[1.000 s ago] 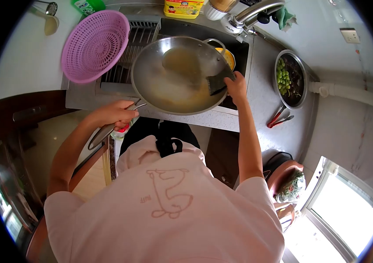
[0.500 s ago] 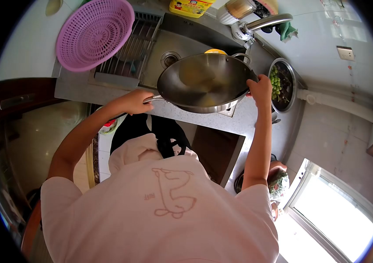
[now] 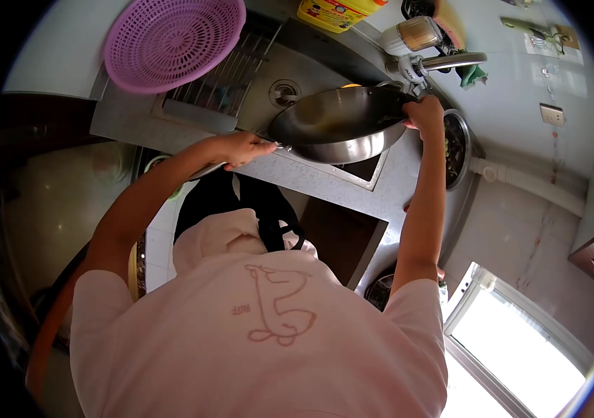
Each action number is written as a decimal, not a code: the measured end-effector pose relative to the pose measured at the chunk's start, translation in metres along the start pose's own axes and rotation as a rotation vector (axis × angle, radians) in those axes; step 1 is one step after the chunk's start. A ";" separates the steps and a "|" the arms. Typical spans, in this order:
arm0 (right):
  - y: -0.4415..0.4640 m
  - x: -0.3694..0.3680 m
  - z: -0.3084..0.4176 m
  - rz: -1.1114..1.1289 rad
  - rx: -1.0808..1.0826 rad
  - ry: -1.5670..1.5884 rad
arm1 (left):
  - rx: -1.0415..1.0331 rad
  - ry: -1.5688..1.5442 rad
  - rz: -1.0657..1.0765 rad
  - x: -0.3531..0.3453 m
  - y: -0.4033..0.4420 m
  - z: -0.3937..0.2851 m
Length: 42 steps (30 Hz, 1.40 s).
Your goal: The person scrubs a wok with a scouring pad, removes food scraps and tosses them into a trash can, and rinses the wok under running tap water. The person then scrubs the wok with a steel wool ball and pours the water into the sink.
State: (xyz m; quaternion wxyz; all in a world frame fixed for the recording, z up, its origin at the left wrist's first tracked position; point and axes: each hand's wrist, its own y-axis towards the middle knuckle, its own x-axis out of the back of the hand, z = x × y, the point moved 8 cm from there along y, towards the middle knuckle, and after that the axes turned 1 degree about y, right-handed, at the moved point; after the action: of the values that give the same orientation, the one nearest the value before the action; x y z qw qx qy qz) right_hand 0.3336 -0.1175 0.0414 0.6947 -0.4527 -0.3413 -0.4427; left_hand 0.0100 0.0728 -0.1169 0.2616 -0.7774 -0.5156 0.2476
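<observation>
A steel wok [image 3: 342,143] is held over the front of the sink [image 3: 259,87], tilted so that its shiny outer side faces me. My left hand [image 3: 241,149] is closed around its long handle. At the opposite side, my right hand [image 3: 424,115] grips the dark edge of the wok; the exact hold is partly hidden by the fingers. Most of the inside is in shadow, and I cannot tell how much liquid it contains. Behind the wok, the sink drain [image 3: 284,92] shows, and a bit of something orange [image 3: 351,86] peeks over the rim.
A pink plastic colander [image 3: 175,45] rests on the drying rack [image 3: 231,80] at left. The faucet [image 3: 450,63] stands behind the sink's right side. A metal bowl [image 3: 459,150] with dark and green contents sits right of my right hand. A yellow container [image 3: 339,14] is at the back.
The wok has tipped further away from me, showing more of its outer side and less of its inside. Both hands still hold it, and the view has shifted slightly.
</observation>
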 end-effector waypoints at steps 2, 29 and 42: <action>0.001 0.001 0.008 -0.005 -0.004 -0.029 | 0.013 -0.050 0.027 0.000 -0.004 -0.001; -0.053 0.013 -0.080 -0.253 0.109 0.309 | 0.062 -0.288 0.161 -0.018 -0.010 -0.022; -0.015 -0.085 -0.160 -0.258 0.048 0.379 | -0.119 0.209 -0.396 -0.018 0.015 -0.025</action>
State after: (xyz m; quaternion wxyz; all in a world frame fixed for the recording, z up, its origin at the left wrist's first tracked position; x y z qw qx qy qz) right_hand 0.2994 -0.2435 -0.0853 0.6945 -0.2975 -0.2702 -0.5968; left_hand 0.0301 0.0475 -0.1063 0.3108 -0.6965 -0.6420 0.0788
